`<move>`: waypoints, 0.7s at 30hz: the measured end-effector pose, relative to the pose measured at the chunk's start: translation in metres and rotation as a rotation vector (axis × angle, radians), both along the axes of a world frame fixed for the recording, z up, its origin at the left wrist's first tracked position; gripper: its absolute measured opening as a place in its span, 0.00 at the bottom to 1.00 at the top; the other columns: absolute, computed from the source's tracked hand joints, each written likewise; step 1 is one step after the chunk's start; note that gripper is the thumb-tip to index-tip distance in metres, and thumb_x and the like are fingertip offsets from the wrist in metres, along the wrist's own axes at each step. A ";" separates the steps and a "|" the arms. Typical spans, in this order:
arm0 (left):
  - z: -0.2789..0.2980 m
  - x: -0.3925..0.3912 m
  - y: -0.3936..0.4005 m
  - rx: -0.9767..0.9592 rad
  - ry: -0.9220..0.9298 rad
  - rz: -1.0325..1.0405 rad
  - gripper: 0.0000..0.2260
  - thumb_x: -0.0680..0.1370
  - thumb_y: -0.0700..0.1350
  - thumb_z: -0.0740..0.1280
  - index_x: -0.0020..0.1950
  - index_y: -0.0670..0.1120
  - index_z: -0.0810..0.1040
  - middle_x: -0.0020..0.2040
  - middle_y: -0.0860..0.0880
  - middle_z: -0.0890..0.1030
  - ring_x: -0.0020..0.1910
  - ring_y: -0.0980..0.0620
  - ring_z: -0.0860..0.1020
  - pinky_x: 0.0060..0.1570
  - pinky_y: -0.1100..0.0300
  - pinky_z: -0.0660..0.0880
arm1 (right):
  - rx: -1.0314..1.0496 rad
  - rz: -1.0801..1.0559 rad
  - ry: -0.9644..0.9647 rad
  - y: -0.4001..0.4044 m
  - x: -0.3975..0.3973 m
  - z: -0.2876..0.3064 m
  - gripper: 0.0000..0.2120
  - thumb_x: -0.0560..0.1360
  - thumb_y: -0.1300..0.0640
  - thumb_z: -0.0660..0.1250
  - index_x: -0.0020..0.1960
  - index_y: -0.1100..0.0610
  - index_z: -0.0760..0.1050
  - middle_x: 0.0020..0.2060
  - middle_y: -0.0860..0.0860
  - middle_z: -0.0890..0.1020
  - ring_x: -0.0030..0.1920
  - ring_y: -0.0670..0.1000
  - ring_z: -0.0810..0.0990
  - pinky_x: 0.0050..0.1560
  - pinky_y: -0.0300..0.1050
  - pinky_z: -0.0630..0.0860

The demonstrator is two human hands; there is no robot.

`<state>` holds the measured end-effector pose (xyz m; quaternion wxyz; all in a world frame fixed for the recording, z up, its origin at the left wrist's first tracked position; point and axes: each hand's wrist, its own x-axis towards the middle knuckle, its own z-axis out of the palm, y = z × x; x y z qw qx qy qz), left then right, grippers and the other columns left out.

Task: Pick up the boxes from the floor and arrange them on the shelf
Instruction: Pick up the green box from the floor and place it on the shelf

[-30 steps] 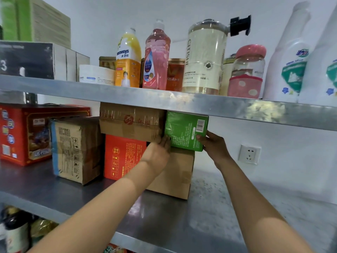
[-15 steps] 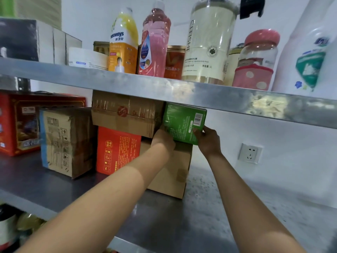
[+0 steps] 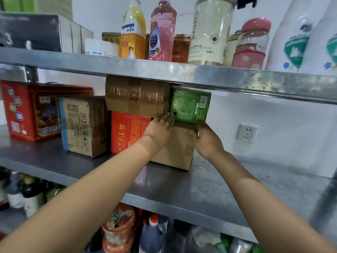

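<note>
A green box (image 3: 189, 106) stands on a plain brown carton (image 3: 175, 150) on the middle metal shelf (image 3: 182, 189), right under the upper shelf. My left hand (image 3: 160, 128) lies with straight fingers at the green box's lower left corner, against the taped brown carton (image 3: 136, 95). My right hand (image 3: 206, 137) sits just under the green box's lower right corner, fingers relaxed, fingertips touching its bottom edge. Neither hand grips anything. The taped carton rests on a red-orange box (image 3: 127, 130).
Left on the shelf stand a blue-edged carton (image 3: 83, 125) and a large red gift box (image 3: 32, 110). The upper shelf (image 3: 218, 77) carries bottles and jars. A wall socket (image 3: 246, 132) is at right, with bare shelf below it. Noodle cups (image 3: 118, 221) sit on the lower shelf.
Both hands gripped the green box's lower corners before. They have let go and slid slightly down, leaving the box standing on the brown carton.
</note>
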<state>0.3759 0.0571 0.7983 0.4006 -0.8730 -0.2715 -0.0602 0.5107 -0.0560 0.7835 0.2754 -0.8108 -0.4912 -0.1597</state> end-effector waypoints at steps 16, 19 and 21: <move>-0.127 -0.248 0.014 -0.330 -0.432 0.152 0.31 0.79 0.43 0.54 0.78 0.39 0.43 0.79 0.42 0.46 0.78 0.47 0.43 0.76 0.52 0.42 | -0.221 0.512 -0.130 0.053 -0.236 -0.121 0.29 0.82 0.54 0.56 0.79 0.59 0.50 0.79 0.53 0.51 0.78 0.48 0.49 0.76 0.41 0.46; -0.154 -0.297 0.024 -0.387 -0.482 0.215 0.30 0.79 0.42 0.54 0.78 0.39 0.44 0.79 0.43 0.47 0.78 0.47 0.43 0.76 0.52 0.42 | -0.245 0.574 -0.113 0.067 -0.281 -0.149 0.29 0.82 0.54 0.57 0.79 0.60 0.51 0.79 0.55 0.53 0.78 0.50 0.50 0.76 0.42 0.47; -0.175 -0.326 0.026 -0.431 -0.510 0.253 0.30 0.79 0.40 0.54 0.78 0.39 0.45 0.79 0.42 0.48 0.78 0.47 0.44 0.76 0.52 0.43 | -0.278 0.620 -0.095 0.075 -0.308 -0.170 0.29 0.82 0.54 0.57 0.79 0.61 0.51 0.78 0.56 0.53 0.78 0.51 0.51 0.75 0.40 0.45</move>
